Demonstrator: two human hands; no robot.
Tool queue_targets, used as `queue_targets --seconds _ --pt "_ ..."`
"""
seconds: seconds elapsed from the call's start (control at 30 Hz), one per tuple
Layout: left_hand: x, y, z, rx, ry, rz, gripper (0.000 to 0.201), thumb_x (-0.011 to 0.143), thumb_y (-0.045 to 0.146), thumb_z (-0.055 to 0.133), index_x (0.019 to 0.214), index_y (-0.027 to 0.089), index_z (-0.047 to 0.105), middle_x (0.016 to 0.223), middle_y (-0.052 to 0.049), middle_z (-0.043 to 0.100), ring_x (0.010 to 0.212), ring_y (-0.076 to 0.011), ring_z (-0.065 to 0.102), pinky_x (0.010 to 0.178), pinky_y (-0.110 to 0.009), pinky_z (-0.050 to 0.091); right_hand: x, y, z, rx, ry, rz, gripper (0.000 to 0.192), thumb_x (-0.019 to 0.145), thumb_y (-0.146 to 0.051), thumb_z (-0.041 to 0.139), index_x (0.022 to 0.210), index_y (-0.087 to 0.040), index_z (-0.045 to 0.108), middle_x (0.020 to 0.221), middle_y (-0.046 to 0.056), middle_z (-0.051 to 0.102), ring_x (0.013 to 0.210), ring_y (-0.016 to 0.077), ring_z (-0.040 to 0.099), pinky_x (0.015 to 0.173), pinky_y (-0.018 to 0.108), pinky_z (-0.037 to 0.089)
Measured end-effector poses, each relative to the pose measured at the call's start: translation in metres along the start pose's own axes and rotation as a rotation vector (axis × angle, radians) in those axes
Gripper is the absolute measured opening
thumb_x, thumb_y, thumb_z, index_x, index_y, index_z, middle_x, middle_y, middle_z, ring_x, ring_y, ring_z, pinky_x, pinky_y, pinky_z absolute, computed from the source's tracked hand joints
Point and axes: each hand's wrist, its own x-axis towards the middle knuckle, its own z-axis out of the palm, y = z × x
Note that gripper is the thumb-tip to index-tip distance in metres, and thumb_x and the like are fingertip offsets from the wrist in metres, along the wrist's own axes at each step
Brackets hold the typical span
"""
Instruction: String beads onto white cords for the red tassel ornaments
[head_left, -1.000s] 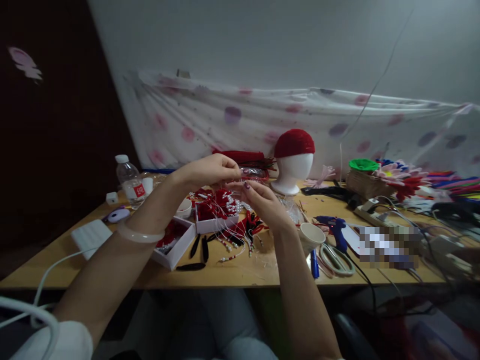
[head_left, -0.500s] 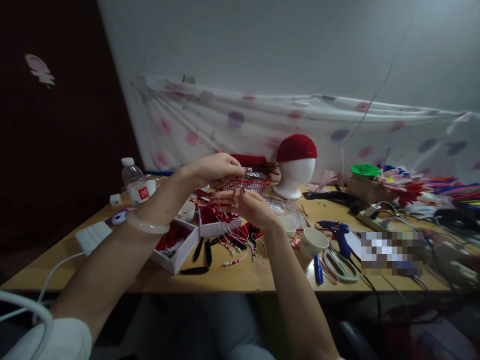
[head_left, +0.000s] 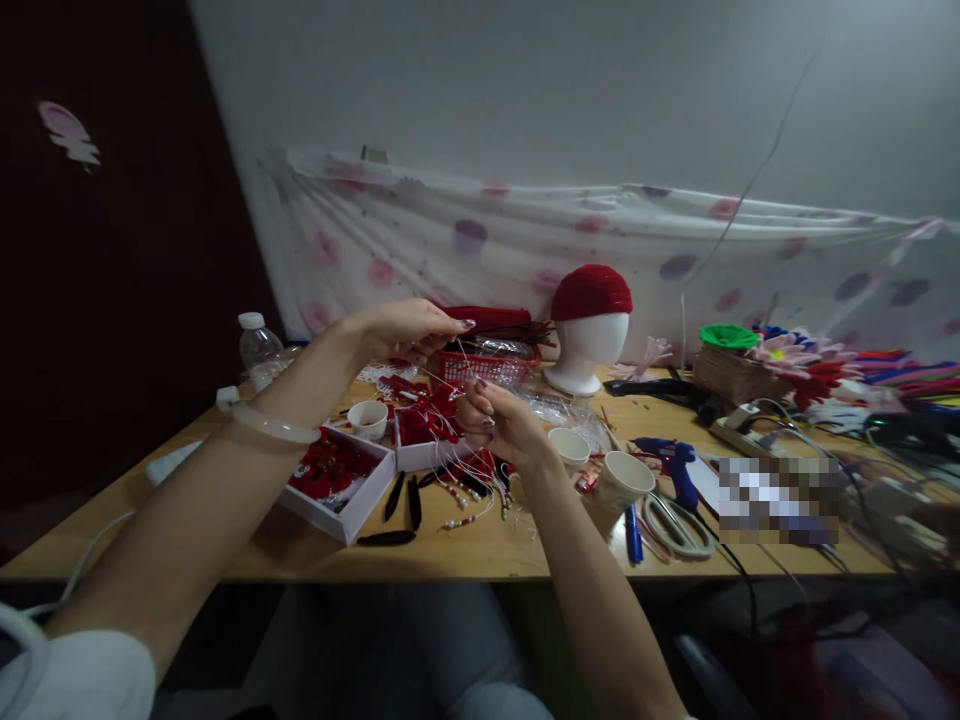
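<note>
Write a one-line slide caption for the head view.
Left hand and right hand stretch a thin thread above beaded strands on a cluttered craft table.

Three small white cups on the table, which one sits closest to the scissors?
The rightmost cup, tilted, just left of the scissors and the blue glue gun. The other two stand upright farther left.

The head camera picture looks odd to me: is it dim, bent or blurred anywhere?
Head view: dim light, with the left side of the room nearly black; straight lines bow, as the table edge does, a wide-lens effect; a pixelated patch hides something on the right; the left hand and right hand are soft, and the thin thread between them barely shows.
</note>
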Motion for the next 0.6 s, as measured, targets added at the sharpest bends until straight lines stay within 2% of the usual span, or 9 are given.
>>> queue_targets --seconds 0.13,0.23,0.43,0.53,0.6 --pt "0.001 -0.009 -0.008 0.03 -0.02 -0.043 0.037 0.069 0.03 0.077 0.045 0.02 0.051 0.048 0.0 0.046 0.039 -0.0085 0.031 0.041 -0.024 0.02 -0.004 -0.005 -0.007 0.019 0.034 0.068 0.039 0.091 -0.032 0.063 0.062 -0.021 0.039 0.054 -0.009 0.029 0.046 0.0063 0.018 0.038 0.012 0.023" --pt "-0.003 -0.012 -0.011 0.03 -0.051 -0.061 0.028 0.063 0.019 0.08 0.047 0.019 0.058 0.05 -0.002 0.055 0.042 -0.0095 0.038 0.042 -0.023 0.026 -0.007 -0.009 -0.014 0.037 0.06 0.13 0.038 0.092 -0.028 0.058 0.062 -0.021 0.035 0.054 -0.01 0.023 0.046 0.0067 0.013 0.036 0.012 0.02" --pt "-0.007 -0.023 -0.015 -0.091 -0.022 -0.075 0.029 0.059 0.005 0.079 0.047 0.019 0.057 0.049 0.001 0.055 0.046 -0.0103 0.048 0.045 -0.02 0.035 -0.009 -0.019 -0.022 0.098 0.124 0.193 0.042 0.095 -0.026 0.051 0.063 -0.024 0.024 0.055 -0.01 0.017 0.045 0.007 0.009 0.033 0.012 0.016" --pt "-0.006 -0.027 -0.015 -0.237 0.04 -0.051 0.026 0.065 0.009 0.074 0.052 0.019 0.055 0.054 0.001 0.058 0.054 -0.0119 0.056 0.057 -0.022 0.049 -0.009 -0.021 -0.021 0.122 0.143 0.199 0.041 0.097 -0.026 0.049 0.064 -0.024 0.024 0.055 -0.01 0.018 0.044 0.0069 0.012 0.033 0.012 0.017" --pt "-0.006 -0.028 -0.014 -0.354 0.078 -0.021 0.032 0.074 0.017 0.071 0.052 0.021 0.047 0.051 0.005 0.049 0.052 -0.0103 0.053 0.069 -0.027 0.056 -0.01 -0.021 -0.022 0.141 0.153 0.186 0.041 0.099 -0.026 0.048 0.064 -0.024 0.025 0.055 -0.01 0.019 0.043 0.0067 0.015 0.034 0.012 0.019"
